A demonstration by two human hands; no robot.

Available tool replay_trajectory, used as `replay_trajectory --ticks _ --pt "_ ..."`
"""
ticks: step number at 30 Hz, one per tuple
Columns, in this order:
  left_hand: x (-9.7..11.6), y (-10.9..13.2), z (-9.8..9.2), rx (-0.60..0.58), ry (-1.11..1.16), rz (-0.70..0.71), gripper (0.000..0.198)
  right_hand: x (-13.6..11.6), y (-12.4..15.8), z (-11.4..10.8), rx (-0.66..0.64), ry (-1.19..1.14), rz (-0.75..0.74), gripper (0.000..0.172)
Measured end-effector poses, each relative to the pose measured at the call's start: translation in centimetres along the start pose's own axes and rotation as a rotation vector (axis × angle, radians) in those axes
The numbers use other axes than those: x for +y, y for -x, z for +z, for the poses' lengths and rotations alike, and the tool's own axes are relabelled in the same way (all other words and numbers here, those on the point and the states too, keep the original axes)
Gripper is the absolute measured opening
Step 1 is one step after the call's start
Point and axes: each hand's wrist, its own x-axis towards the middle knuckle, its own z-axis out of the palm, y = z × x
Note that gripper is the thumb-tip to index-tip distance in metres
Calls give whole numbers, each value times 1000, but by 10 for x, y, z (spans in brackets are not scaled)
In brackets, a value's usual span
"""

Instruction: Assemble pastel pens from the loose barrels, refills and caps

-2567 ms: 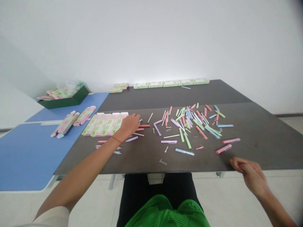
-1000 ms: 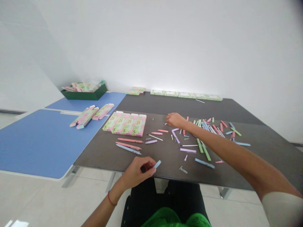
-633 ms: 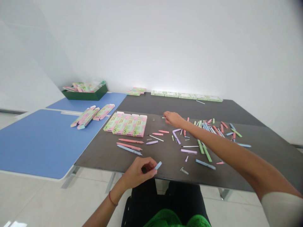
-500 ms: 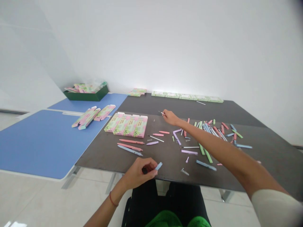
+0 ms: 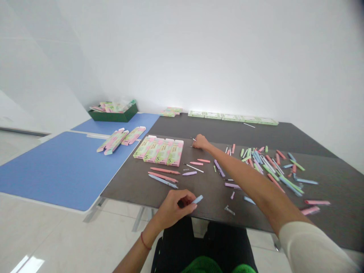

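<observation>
Six o'clock: the left hand closes on a light-blue pen barrel, fingers hiding so much of it that its length can't be called! Up toward twelve, the right hand covers whatever lies under it, and the right forearm cuts across the loose pens toward three, hiding some from view. The white sleeve runs off the frame at five. At ten o'clock, the contents of the green box are too small to make out, and near six, the small metal piece is too tiny to identify.
</observation>
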Motion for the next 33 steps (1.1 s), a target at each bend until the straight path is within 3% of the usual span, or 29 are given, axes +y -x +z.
replay_trajectory --ticks 6,11,14,17,23,28,33 --pt "-3 6 15 292 -579 140 14 3 24 -13 -24 -232 2 40" --pt "1 9 18 304 -909 69 10 11 75 -26 -118 -556 -49 19" --pt "5 8 18 307 -991 80 8 16 119 -31 -214 -746 -86 21" --pt "12 5 14 397 -896 142 16 23 165 -28 -301 -892 -110 24" --pt "55 -13 13 547 -283 225 20 31 233 -9 -497 -1382 -76 43" --pt "82 -20 21 539 -185 318 16 32 266 -5 -440 -1490 -110 44" --pt "88 -14 22 535 -267 364 11 40 283 -12 -299 -1329 -202 44"
